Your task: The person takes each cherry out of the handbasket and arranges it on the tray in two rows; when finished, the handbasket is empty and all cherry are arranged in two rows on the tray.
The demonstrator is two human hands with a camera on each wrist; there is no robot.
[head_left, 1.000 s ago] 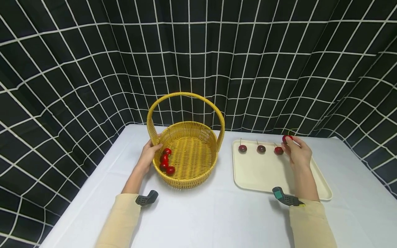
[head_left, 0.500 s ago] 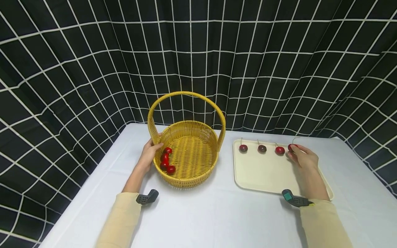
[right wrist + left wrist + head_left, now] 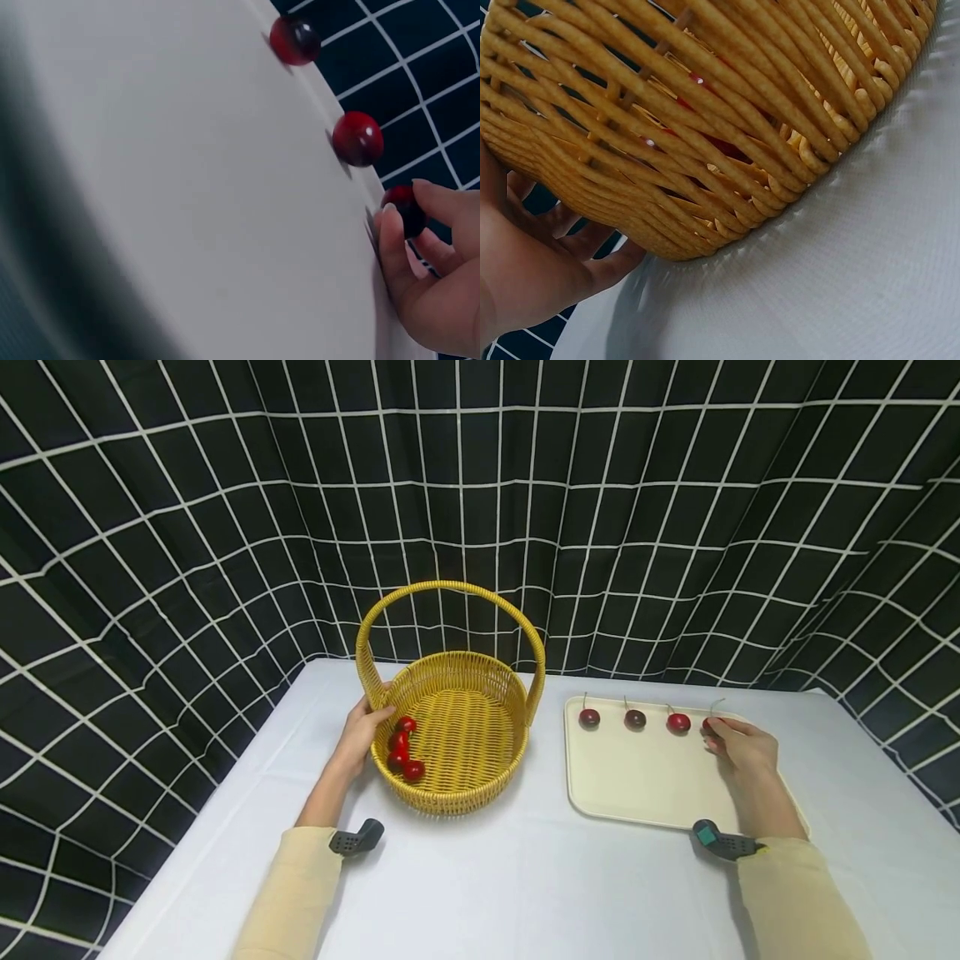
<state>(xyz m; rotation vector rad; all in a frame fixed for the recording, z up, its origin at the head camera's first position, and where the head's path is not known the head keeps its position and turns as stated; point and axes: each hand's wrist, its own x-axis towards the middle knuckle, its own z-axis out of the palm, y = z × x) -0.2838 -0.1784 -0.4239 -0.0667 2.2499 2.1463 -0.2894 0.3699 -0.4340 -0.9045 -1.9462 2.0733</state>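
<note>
At the left, my left hand [image 3: 356, 740] grips the side of a yellow woven basket [image 3: 450, 802], thumb over the rim by the handle's foot. In the left wrist view its fingers [image 3: 615, 264] lie against the outer weave. Several red cherries [image 3: 398, 758] lie together at the left inside the basket. My right hand [image 3: 744, 750] pinches a dark red cherry [image 3: 409, 214], its thin stem pointing up, at the back right of a cream tray [image 3: 637, 785]. Left of it, three cherries [image 3: 678, 723] with stems stand in a row along the tray's back edge.
A white cloth [image 3: 517, 885] covers the table under basket and tray. The basket's tall arched handle [image 3: 450, 586] rises over it. Behind and at the sides hangs a black curtain [image 3: 495, 510] with a white grid. Each wrist carries a dark camera mount [image 3: 723, 840].
My right hand has moved right and down with the cherry, from above the tray's back edge to the end of the row. The left hand and basket have stayed put.
</note>
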